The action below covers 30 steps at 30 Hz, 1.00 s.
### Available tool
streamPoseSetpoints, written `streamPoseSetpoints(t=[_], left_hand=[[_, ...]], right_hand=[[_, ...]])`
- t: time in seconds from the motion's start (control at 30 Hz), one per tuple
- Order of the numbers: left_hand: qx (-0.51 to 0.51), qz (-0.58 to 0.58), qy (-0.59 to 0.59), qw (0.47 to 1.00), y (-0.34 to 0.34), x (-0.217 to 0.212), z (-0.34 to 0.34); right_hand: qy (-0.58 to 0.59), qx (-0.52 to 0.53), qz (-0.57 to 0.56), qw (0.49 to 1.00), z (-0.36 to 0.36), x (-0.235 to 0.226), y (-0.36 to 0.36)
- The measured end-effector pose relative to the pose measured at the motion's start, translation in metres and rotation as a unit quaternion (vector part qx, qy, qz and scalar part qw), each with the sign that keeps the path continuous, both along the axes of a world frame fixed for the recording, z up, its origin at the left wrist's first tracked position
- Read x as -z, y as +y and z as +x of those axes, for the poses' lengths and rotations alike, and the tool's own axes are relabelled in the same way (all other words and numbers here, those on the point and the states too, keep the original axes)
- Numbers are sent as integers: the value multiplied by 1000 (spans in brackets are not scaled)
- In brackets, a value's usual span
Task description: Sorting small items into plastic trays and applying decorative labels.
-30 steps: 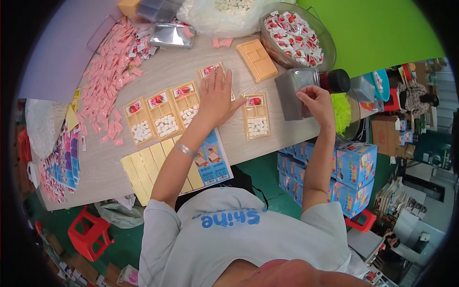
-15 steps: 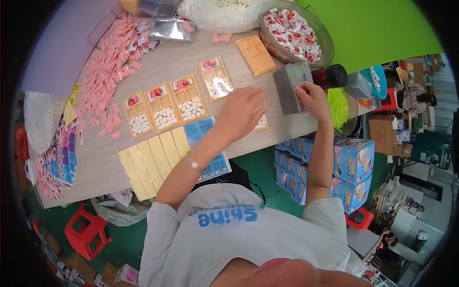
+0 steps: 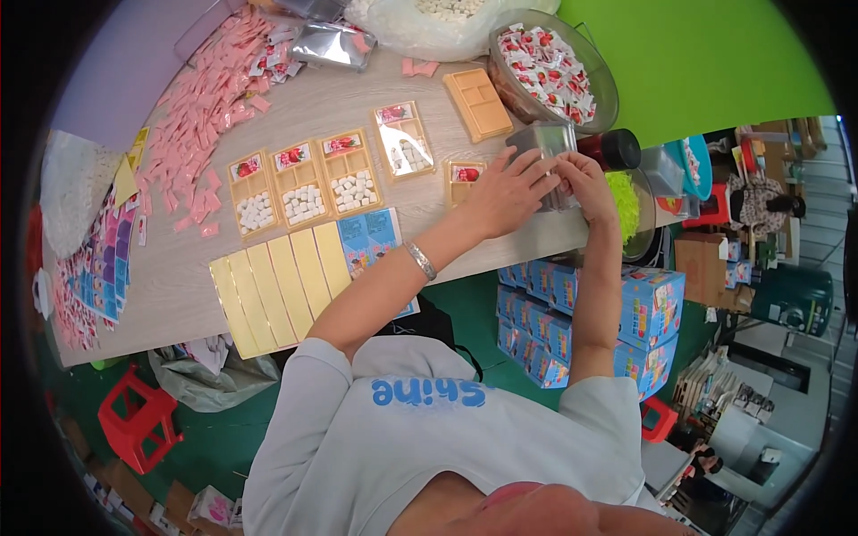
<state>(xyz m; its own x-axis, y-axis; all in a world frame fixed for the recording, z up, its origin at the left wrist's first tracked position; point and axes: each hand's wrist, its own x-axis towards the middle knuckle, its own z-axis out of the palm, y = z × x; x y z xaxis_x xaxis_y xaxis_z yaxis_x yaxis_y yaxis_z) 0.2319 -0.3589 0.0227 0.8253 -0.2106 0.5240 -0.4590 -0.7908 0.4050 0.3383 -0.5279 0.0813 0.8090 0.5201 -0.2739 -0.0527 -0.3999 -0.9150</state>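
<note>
Both of my hands meet at a stack of clear plastic lids (image 3: 547, 147) standing at the table's right edge. My left hand (image 3: 505, 192) reaches across a partly covered orange tray (image 3: 464, 173) and touches the stack with its fingertips. My right hand (image 3: 585, 179) grips the stack's right side. Several orange compartment trays (image 3: 304, 183) with white candies and a red-and-white sweet each lie in a row to the left, one of them under a clear lid (image 3: 404, 143).
A clear bowl of red-and-white sweets (image 3: 550, 62) stands behind the stack, with empty orange trays (image 3: 478, 103) beside it. Pink sachets (image 3: 206, 98) cover the far left. Yellow flat cartons (image 3: 277, 286) and blue printed cards (image 3: 371, 237) lie near the front edge. Blue boxes (image 3: 590, 313) are stacked beneath.
My left hand left the trays in the middle and moved right onto the lid stack. The view has shifted, so the table sits further left.
</note>
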Motion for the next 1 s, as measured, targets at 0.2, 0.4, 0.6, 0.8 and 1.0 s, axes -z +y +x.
streamPoseSetpoints(t=[0.2,0.4,0.6,0.8,1.0], left_hand=[[3,24,24,999,-6,9,2],[31,-192,68,979,9,-2,-9],[39,-650,215,727,101,-25,-112],[-330,-440,261,794,180,1,-141],[-382,-101,118,911,180,25,-143]], right_hand=[[-103,97,10,990,-15,-41,-9],[-137,151,266,942,-72,-101,21],[97,47,214,971,-121,-14,109],[2,-97,50,994,-131,74,206],[-334,-71,-221,913,-144,84,237]])
